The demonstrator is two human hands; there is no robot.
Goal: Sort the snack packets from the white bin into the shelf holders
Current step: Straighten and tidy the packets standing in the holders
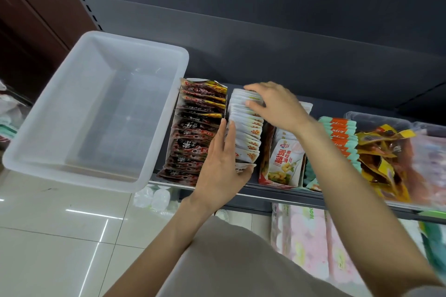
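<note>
white packets [246, 128]: yellow corner mark "20" | standing white pouch [284, 154]: large orange characters "贡菜" | dark red packets [193, 132]: white characters, unreadable | orange-teal packets [340, 132]: white print, too small to read

White packets [245, 128] (yellow-orange corners)
</note>
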